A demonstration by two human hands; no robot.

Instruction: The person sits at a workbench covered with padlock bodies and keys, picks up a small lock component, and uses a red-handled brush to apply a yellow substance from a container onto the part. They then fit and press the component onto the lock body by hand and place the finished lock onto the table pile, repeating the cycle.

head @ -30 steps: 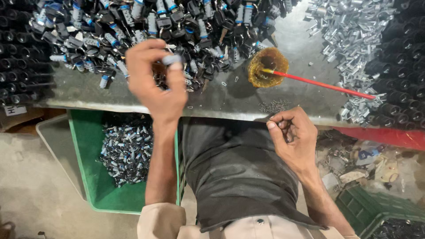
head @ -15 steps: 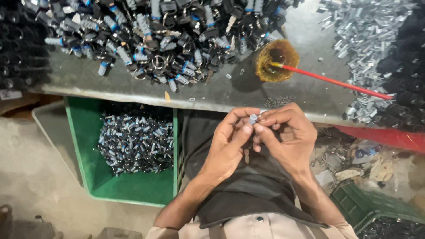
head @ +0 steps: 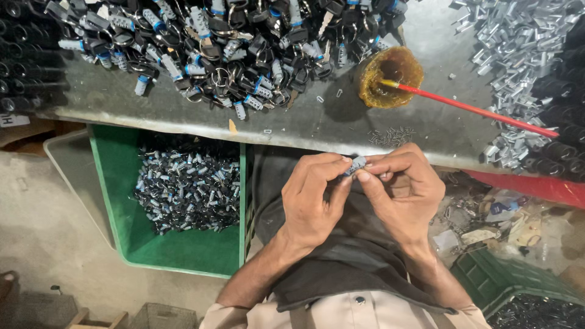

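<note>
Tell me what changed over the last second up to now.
The left hand came back from the pile of black parts on the bench with a small silver piece and met the right hand over the lap; both now pinch it. The green bin, the yellow dish and the red brush stayed put.

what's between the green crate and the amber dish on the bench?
Head view: between green crate and amber dish lies bare grey benchtop, with a few loose small clips.

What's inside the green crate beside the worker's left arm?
The green crate holds a heap of small black and silver parts toward its far end; the near floor is bare. The table edge hides the crate's far end.
</note>
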